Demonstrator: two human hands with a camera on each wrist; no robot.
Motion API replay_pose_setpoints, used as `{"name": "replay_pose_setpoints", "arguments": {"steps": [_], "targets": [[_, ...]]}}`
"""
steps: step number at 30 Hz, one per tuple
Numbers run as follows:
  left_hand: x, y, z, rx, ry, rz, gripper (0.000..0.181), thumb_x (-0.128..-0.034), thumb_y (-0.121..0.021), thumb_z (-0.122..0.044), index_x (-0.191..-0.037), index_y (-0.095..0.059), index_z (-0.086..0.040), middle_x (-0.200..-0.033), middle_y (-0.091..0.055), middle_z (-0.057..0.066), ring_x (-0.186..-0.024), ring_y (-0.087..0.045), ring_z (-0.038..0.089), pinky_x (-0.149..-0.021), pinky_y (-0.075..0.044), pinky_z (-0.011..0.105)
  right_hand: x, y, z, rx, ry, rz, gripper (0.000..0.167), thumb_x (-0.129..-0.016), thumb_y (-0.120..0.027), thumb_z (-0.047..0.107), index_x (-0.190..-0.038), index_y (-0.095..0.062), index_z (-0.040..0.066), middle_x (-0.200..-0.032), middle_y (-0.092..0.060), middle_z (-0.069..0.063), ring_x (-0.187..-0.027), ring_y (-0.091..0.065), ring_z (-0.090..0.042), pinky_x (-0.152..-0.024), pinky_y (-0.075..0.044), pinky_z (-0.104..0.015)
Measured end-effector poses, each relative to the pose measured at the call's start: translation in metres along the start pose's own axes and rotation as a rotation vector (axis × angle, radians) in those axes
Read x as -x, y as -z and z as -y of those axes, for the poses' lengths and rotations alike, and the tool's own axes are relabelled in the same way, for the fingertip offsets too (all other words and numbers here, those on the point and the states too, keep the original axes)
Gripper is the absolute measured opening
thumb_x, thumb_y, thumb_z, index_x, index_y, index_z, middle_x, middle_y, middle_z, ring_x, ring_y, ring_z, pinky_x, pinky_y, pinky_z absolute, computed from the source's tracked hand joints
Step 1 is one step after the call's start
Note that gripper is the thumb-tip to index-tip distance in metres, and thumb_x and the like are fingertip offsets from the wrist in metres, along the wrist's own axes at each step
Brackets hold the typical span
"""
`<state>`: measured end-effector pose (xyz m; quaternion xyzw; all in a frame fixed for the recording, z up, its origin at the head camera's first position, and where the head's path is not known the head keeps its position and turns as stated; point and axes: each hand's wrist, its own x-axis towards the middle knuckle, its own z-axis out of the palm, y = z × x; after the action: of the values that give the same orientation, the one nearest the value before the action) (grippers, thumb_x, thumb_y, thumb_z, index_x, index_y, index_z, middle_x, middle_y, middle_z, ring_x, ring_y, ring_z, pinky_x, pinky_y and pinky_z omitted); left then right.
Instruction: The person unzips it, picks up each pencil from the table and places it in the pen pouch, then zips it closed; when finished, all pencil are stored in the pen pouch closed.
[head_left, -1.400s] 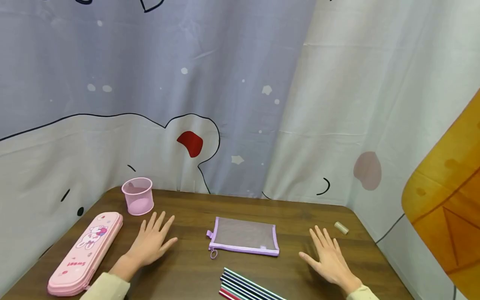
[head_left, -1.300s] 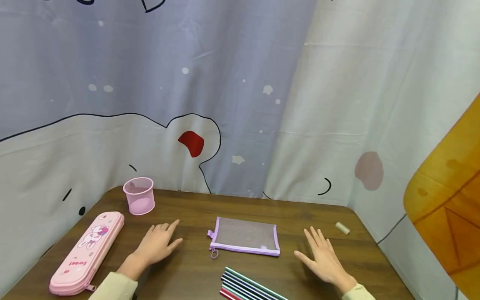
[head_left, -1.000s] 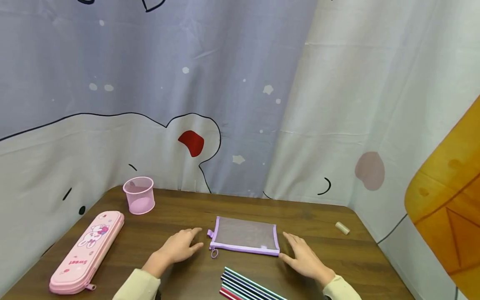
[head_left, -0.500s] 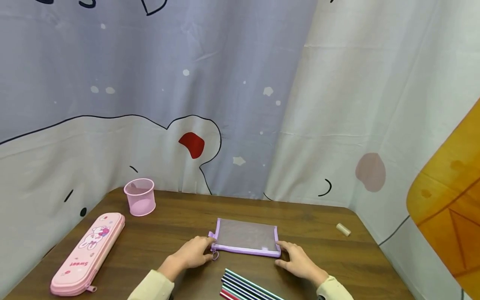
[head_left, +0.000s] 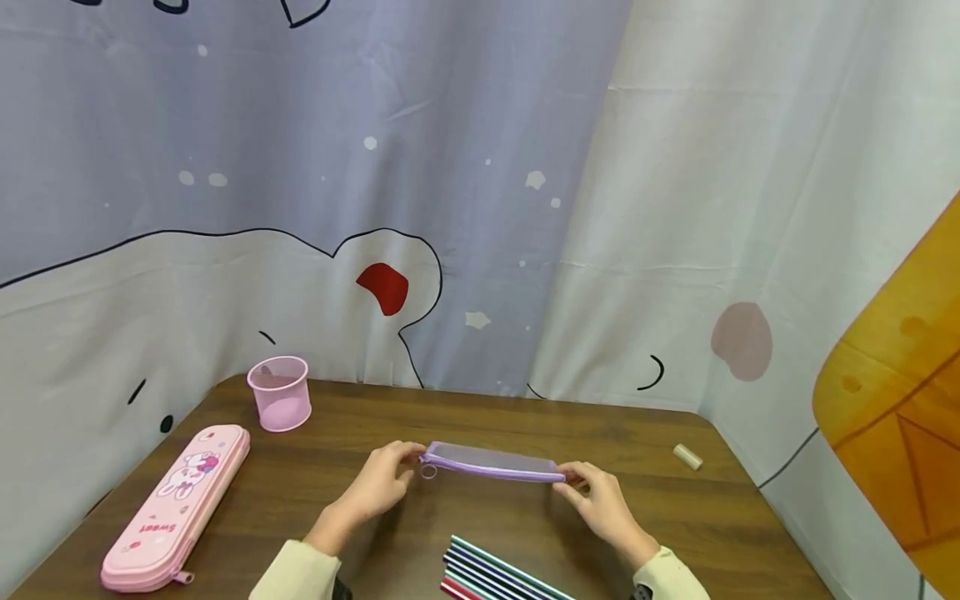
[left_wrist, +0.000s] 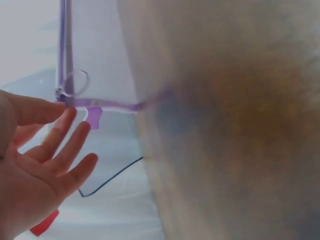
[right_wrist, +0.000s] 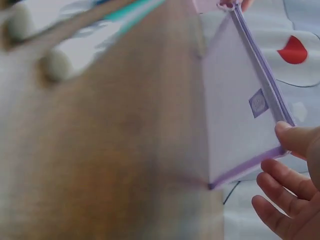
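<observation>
Between my two hands is a purple-edged mesh zipper pouch [head_left: 491, 461], its zipper edge raised toward me off the table. My left hand [head_left: 378, 483] pinches the corner by the zipper's pull ring [left_wrist: 78, 83], thumb against fingers, the other fingers spread below. At the opposite zipper corner, my right hand [head_left: 600, 504] pinches the pouch between thumb and fingers. The right wrist view shows the pouch's mesh face [right_wrist: 235, 110] with a small purple label [right_wrist: 258, 103]. Several striped pencils [head_left: 498, 571] lie on the table in front of the pouch, their near ends cut off in the head view.
A pink pencil case [head_left: 176, 504] lies at the table's left side. Behind it stands a pink mesh cup [head_left: 280, 393]. A small pale cylinder [head_left: 687, 457] rests near the right edge of the wooden table [head_left: 360, 408]. A printed curtain [head_left: 480, 200] hangs behind.
Both hands have come inward from either side and taken hold of the pouch's zipper corners. The pouch's near edge has risen from the table and tilted up. The pencils stay put.
</observation>
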<state>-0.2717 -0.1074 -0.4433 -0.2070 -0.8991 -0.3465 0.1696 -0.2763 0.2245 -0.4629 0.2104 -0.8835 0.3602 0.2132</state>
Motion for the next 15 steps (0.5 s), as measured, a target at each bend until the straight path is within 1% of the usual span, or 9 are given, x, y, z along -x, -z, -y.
{"name": "replay_pose_setpoints", "arguments": {"steps": [3,5,7,10,15], "targets": [[-0.008,0.003,-0.001,0.038,0.021,-0.054,0.022,-0.0718,-0.060,0.010,-0.089,-0.065,-0.004,-0.080,-0.061,0.003,-0.077,-0.058,0.016,-0.072,-0.051,0.032,-0.006,0.003,0.001,-0.049,-0.033,-0.036,0.014,-0.073,-0.069,0.013,-0.087,-0.066,0.015,-0.074,-0.064,0.007,-0.064,-0.054,0.002,-0.056,-0.047,-0.017],[-0.012,0.004,-0.001,0.072,0.026,-0.064,0.019,-0.0722,-0.061,0.009,-0.084,-0.065,-0.004,-0.078,-0.060,0.003,-0.075,-0.058,0.015,-0.070,-0.051,0.030,-0.009,0.004,0.002,-0.085,-0.057,-0.050,0.011,-0.076,-0.068,0.016,-0.087,-0.065,0.017,-0.074,-0.063,0.007,-0.064,-0.054,0.002,-0.055,-0.047,-0.017],[-0.014,0.004,0.001,0.088,0.026,-0.065,0.017,-0.0720,-0.061,0.009,-0.081,-0.065,-0.005,-0.077,-0.060,0.003,-0.073,-0.057,0.014,-0.069,-0.052,0.028,-0.012,0.005,0.004,-0.118,-0.069,-0.060,0.009,-0.078,-0.066,0.018,-0.086,-0.065,0.017,-0.073,-0.063,0.005,-0.064,-0.054,0.001,-0.055,-0.047,-0.018],[-0.015,0.002,0.004,0.109,0.015,-0.065,0.019,-0.0701,-0.061,0.011,-0.081,-0.065,-0.005,-0.078,-0.059,0.005,-0.071,-0.057,0.014,-0.068,-0.052,0.026,-0.014,0.005,0.006,-0.143,-0.082,-0.072,0.007,-0.080,-0.064,0.021,-0.085,-0.065,0.016,-0.071,-0.061,0.004,-0.063,-0.053,0.000,-0.054,-0.046,-0.018],[-0.016,-0.001,0.006,0.186,-0.003,-0.072,0.021,-0.0694,-0.065,0.009,-0.086,-0.064,-0.004,-0.083,-0.058,0.006,-0.074,-0.059,0.017,-0.072,-0.053,0.030,-0.015,0.005,0.008,-0.173,-0.120,-0.115,0.007,-0.080,-0.064,0.019,-0.082,-0.064,0.012,-0.069,-0.060,0.001,-0.061,-0.051,0.001,-0.053,-0.045,-0.018]]}}
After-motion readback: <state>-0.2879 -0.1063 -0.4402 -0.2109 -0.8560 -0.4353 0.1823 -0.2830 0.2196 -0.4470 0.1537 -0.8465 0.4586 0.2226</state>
